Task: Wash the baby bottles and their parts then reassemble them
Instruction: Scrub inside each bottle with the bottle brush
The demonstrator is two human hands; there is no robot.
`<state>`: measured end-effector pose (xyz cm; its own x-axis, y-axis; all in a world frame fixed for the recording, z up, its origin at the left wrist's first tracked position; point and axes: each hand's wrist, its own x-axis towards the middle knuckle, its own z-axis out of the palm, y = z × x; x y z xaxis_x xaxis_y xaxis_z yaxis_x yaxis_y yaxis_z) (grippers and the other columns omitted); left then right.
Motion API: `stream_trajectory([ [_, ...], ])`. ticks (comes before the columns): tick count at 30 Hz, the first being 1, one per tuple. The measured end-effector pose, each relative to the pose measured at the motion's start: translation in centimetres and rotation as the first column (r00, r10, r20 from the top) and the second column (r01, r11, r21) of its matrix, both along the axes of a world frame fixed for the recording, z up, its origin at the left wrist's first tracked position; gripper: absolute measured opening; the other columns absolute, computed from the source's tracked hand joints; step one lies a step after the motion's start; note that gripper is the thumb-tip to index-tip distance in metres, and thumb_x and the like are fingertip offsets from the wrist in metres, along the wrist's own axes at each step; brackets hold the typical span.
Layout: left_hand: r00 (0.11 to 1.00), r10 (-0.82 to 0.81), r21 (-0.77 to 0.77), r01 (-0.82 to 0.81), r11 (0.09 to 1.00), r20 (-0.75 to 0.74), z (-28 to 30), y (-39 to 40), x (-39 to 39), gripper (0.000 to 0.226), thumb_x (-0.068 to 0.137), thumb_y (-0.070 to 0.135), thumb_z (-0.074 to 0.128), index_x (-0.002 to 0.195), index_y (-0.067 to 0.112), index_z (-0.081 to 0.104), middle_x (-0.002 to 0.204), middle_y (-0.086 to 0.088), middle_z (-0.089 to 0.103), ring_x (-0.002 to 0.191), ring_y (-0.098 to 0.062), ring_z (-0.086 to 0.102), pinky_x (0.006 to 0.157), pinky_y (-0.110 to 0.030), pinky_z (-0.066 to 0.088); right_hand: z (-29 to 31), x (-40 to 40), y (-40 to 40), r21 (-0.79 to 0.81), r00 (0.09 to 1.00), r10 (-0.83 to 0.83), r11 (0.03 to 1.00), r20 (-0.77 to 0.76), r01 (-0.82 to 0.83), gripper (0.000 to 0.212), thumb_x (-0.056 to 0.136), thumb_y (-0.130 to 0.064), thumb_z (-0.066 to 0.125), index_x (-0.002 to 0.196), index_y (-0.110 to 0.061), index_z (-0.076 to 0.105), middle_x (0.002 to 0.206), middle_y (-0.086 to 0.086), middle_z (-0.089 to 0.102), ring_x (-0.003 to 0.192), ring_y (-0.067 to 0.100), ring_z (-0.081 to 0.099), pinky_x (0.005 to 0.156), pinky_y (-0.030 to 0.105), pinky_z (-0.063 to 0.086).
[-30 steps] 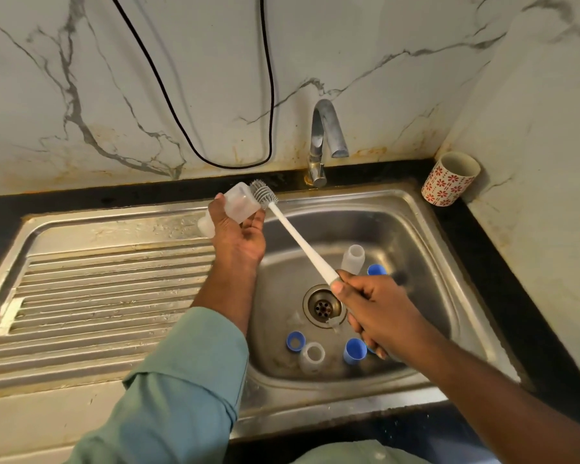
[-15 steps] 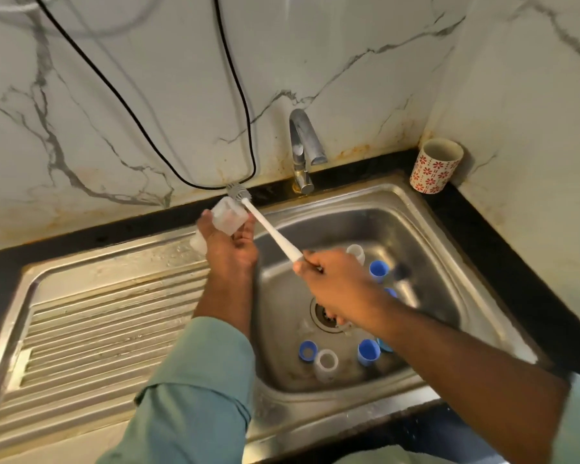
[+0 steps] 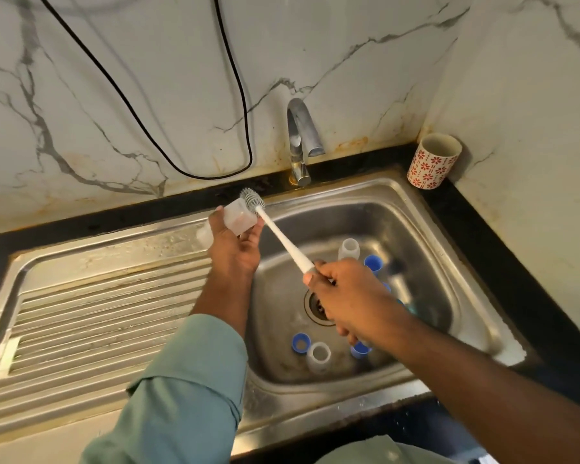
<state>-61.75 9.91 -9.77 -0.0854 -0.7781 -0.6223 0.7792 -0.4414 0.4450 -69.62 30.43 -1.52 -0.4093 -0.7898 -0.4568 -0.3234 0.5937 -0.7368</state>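
Observation:
My left hand (image 3: 235,246) grips a small clear baby bottle (image 3: 235,217) above the sink's left rim. My right hand (image 3: 342,296) holds the white handle of a bottle brush (image 3: 282,237); its grey bristled head lies against the bottle's upper right end. In the steel sink basin (image 3: 426,249) lie several parts: a clear bottle (image 3: 349,248) at the back, another clear bottle (image 3: 318,356) at the front, and blue rings (image 3: 300,343) (image 3: 373,262) (image 3: 360,349). My right hand hides part of the drain and some parts.
A chrome tap (image 3: 300,142) stands behind the basin, no water running. The ribbed draining board (image 3: 98,323) stretches left. A red-flowered cup (image 3: 433,160) sits in the back right corner on the black counter. A black cable (image 3: 195,175) hangs on the marble wall.
The brush head slid up along the bottle and came back to its end, and my right hand moved up the handle and back. The camera view shifted slightly.

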Motion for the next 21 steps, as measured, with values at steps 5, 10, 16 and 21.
stream_trajectory([
  [5, 0.995, 0.073, 0.025, -0.075, 0.997, 0.075, 0.2, -0.7, 0.2, 0.067, 0.079, 0.025, 0.081, 0.133, 0.008, 0.045, 0.119, -0.018, 0.065, 0.096, -0.032, 0.068, 0.056, -0.042, 0.060, 0.8, 0.3, 0.7, 0.008, 0.996, 0.083, 0.997, -0.027, -0.083, 0.027, 0.100, -0.040, 0.047, 0.103, -0.019, 0.063, 0.062, -0.001, 0.055, 0.042, 0.011, 0.051, 0.041, 0.027, 0.052],
  [10, 0.992, 0.055, 0.036, -0.059, 0.998, 0.111, 0.5, 0.0, -0.5, 0.070, 0.078, 0.023, 0.082, 0.134, 0.009, 0.042, 0.119, -0.020, 0.061, 0.094, -0.034, 0.066, 0.053, -0.044, 0.059, 0.7, 0.2, 0.3, -0.026, 1.000, 0.019, 0.999, 0.008, -0.019, 0.025, 0.100, -0.038, 0.047, 0.104, -0.018, 0.062, 0.060, -0.001, 0.053, 0.042, 0.012, 0.049, 0.038, 0.023, 0.046],
  [16, 0.992, -0.032, 0.051, 0.026, 0.998, 0.122, -0.1, 1.5, -0.7, 0.068, 0.080, 0.023, 0.082, 0.134, 0.009, 0.044, 0.113, -0.020, 0.063, 0.092, -0.035, 0.067, 0.060, -0.046, 0.061, 0.2, 0.2, 0.9, -0.008, 0.998, -0.041, 0.999, 0.055, 0.042, 0.026, 0.100, -0.039, 0.047, 0.105, -0.019, 0.064, 0.061, -0.001, 0.055, 0.039, 0.009, 0.048, 0.040, 0.023, 0.047],
  [21, 0.997, 0.015, 0.098, -0.022, 0.995, 0.072, -0.5, 2.3, -1.1, 0.066, 0.081, 0.022, 0.081, 0.133, 0.009, 0.042, 0.109, -0.018, 0.064, 0.087, -0.031, 0.067, 0.053, -0.042, 0.059, 0.0, 0.1, 3.2, -0.010, 0.995, -0.001, 1.000, 0.103, 0.003, 0.025, 0.099, -0.040, 0.048, 0.117, -0.027, 0.060, 0.061, -0.001, 0.055, 0.041, 0.009, 0.049, 0.041, 0.025, 0.046],
])
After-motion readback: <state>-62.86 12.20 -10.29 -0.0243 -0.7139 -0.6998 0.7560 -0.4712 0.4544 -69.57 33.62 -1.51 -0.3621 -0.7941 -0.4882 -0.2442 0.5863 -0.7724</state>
